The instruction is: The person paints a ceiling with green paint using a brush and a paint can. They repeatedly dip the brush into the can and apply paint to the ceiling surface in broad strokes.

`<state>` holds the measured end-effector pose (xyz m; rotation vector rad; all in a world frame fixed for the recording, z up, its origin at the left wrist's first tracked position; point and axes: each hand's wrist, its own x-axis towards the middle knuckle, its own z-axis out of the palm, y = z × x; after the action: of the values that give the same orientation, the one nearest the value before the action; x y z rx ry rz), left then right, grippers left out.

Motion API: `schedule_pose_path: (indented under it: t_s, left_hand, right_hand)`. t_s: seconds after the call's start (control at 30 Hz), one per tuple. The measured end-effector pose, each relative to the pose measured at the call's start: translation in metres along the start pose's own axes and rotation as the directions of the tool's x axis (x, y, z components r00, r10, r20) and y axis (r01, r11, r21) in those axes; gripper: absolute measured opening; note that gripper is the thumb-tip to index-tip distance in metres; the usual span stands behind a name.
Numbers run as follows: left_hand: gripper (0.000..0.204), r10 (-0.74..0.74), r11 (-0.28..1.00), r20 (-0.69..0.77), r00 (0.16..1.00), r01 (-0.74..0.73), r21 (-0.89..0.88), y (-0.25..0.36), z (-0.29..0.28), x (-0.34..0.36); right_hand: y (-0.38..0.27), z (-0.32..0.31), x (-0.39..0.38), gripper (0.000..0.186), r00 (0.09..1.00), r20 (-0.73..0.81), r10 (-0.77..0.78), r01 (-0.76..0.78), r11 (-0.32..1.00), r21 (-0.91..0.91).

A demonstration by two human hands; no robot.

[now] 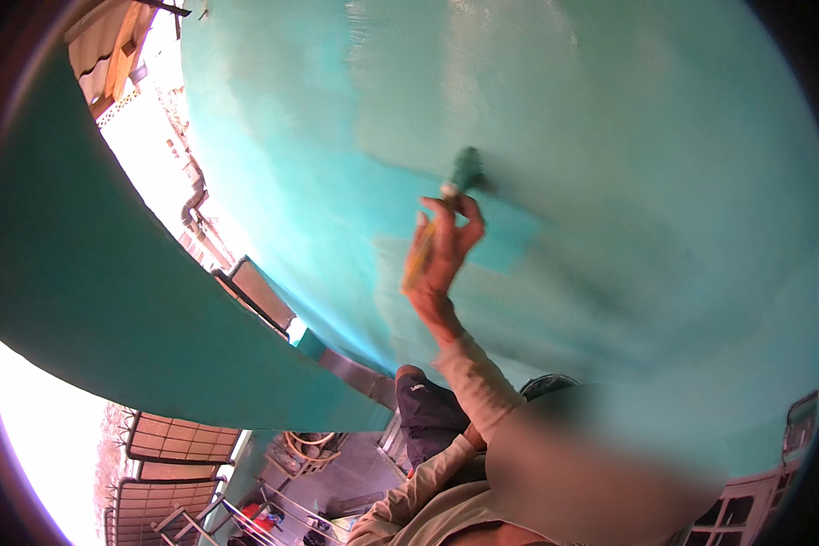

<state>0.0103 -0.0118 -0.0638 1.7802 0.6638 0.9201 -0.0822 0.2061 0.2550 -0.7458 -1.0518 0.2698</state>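
Note:
My right hand [441,241] is raised against a broad turquoise painted surface [655,164], its fingers closed on a yellow-handled paintbrush [419,255]. The green, blurred bristles lie on or just at the surface, among uneven patches of paler and brighter paint. My left hand [472,435] is low, mostly hidden behind my raised forearm, near a bent leg in dark shorts [423,409]; its fingers cannot be made out. A dark round object [546,382] shows partly behind a large blurred area at lower right.
A darker green curved beam [136,273] crosses the left side, with bright openings, pipes [196,209] and mesh railing panels [182,437] around it. Below are a grey floor [355,464], coiled items [309,450] and metal bars. A white framed window [733,510] stands at lower right.

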Motion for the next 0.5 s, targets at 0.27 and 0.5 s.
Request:
schedule_pose_path:
  t_s: [0.27,0.5]
  left_hand:
    - [0.053,-0.012,0.999,0.031,0.999,0.011,0.036,0.009,-0.008,-0.001]
    - [0.053,0.047,0.971,0.046,0.998,-0.056,0.231,0.028,-0.018,0.007]
  right_hand:
    - [-0.004,0.049,0.010,0.038,0.934,0.271,-0.234,0.276,0.952,-0.128]
    - [-0.003,-0.062,0.041,0.026,0.937,0.249,-0.244,0.277,0.955,-0.105]
